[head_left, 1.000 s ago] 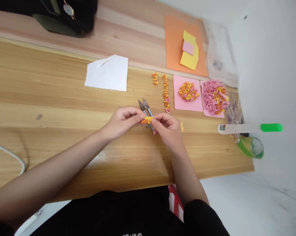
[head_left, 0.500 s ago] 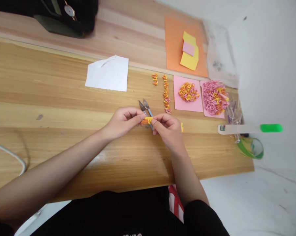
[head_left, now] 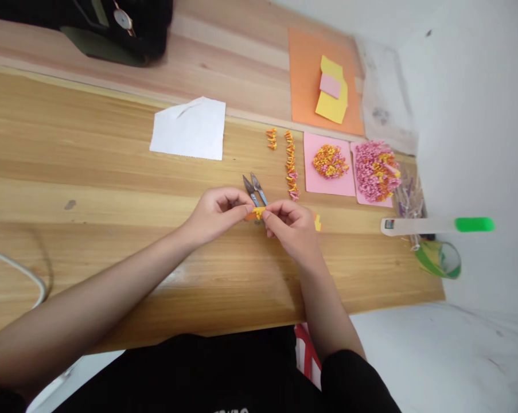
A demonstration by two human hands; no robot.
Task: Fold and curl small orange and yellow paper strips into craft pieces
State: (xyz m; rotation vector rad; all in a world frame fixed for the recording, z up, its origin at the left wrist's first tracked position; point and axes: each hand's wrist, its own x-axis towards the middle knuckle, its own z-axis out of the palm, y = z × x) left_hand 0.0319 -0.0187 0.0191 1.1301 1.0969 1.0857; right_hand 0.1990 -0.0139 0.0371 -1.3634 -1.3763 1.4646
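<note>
Between my two hands is a small yellow piece [head_left: 259,213], pinched at its left end by my left hand [head_left: 222,214] and at its right end by my right hand [head_left: 291,225]. Something orange shows beside it near the left fingertips. Blue-handled snips [head_left: 254,188] lie on the table just beyond, blades pointing away, handles partly hidden by my fingers. Farther off are a short row of orange-yellow pieces [head_left: 271,139] and a longer row [head_left: 290,163] with pink ones at its near end. Yellow and orange scraps [head_left: 318,222] lie right of my right hand.
Pink sheets bear an orange-yellow pile [head_left: 330,161] and a mostly pink pile [head_left: 377,172]. White paper [head_left: 189,129] lies at the back. A white-and-green stick [head_left: 435,225] and a green cup [head_left: 439,258] stand at the right edge. A black bag [head_left: 149,28] is back left.
The fingertips have come slightly closer together around the yellow piece, and my right hand has shifted a little left. More of the scraps beside it now shows.
</note>
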